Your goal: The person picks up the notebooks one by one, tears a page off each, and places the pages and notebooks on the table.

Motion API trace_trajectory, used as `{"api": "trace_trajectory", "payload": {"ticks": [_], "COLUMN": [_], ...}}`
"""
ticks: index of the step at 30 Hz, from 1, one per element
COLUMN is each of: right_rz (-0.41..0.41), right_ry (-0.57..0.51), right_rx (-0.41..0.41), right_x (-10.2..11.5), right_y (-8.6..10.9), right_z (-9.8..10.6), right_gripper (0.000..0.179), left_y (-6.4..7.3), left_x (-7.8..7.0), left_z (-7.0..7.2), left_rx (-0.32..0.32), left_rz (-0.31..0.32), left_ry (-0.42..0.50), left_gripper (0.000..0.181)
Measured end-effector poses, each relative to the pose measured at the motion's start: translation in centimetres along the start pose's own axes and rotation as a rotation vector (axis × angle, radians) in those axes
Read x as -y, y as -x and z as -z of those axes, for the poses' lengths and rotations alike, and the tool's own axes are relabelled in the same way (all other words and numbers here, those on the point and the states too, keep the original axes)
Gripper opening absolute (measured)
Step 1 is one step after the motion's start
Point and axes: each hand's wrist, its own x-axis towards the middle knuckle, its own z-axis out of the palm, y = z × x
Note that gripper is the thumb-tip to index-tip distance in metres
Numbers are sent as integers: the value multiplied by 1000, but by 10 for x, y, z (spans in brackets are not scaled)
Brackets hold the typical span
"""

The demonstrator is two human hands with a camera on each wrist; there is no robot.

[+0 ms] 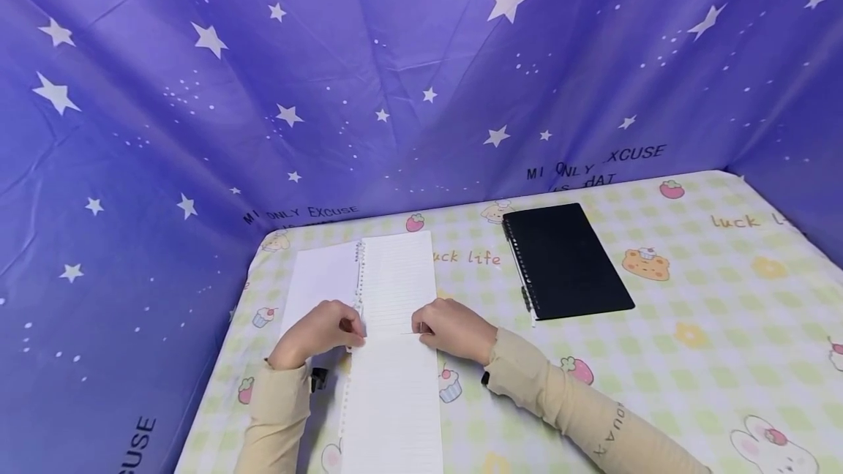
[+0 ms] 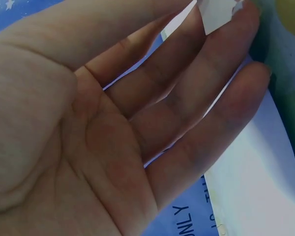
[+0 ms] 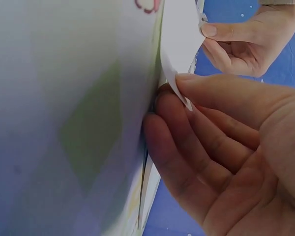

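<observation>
A loose lined sheet of paper (image 1: pixel 394 404), punched with holes down its left side, spans the space between both hands. My left hand (image 1: pixel 323 329) pinches its upper left corner; in the left wrist view a punched bit of paper (image 2: pixel 216 17) shows at the fingertips. With thumb and fingers my right hand (image 1: pixel 459 329) pinches the upper right corner, whose edge bends between them in the right wrist view. Just beyond lies an open loose-leaf stack, with lined pages (image 1: pixel 398 276) on the right and a blank white page (image 1: pixel 323 276) on the left, partly behind the left hand.
To the right lies a black-covered binder notebook (image 1: pixel 568 260) with rings along its left edge. A patterned checked cloth (image 1: pixel 718 328) covers the table. Purple star-printed curtains (image 1: pixel 421 57) hang behind it and at both sides.
</observation>
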Motion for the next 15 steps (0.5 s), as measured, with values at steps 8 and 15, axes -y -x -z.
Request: {"api": "trace_trajectory", "payload": {"ticks": [8, 15], "right_rz": [19, 4], "right_ry": [35, 74], "right_rx": [-4, 7], "right_x": [1, 3], "right_y": [-1, 0], "right_z": [-1, -3], "right_gripper": [23, 15], "left_y": [-4, -4], "left_x": [-5, -11], "left_z": [-4, -12], "left_rx": [-40, -102], "left_rz": [94, 199], "left_ry": [-100, -268], "left_gripper": [18, 30]}}
